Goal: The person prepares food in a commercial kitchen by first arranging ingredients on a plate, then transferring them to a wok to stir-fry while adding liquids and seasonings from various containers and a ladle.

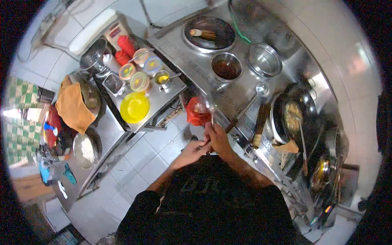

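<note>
In front of my dark shirt, my left hand (190, 154) and my right hand (219, 141) come together, their fingers closed and meeting. Whatever is between them is too small and blurred to make out. Just beyond my right fingertips is a red plastic bag (198, 113), with something pale at its top. I cannot tell whether the hand touches it. A long-handled ladle (261, 88) lies on the steel stove top (185, 65), its handle reaching toward my right hand. Beside it rests a bamboo wok brush (261, 120).
At right, a wok (280, 104) holds pale food (292, 116) and a spatula. Farther back are another wok (192, 41), a pot of brown liquid (226, 67) and a steel pot (265, 60). Left stand a yellow bowl (135, 107), seasoning tubs (139, 82) and red squeeze bottles (126, 45).
</note>
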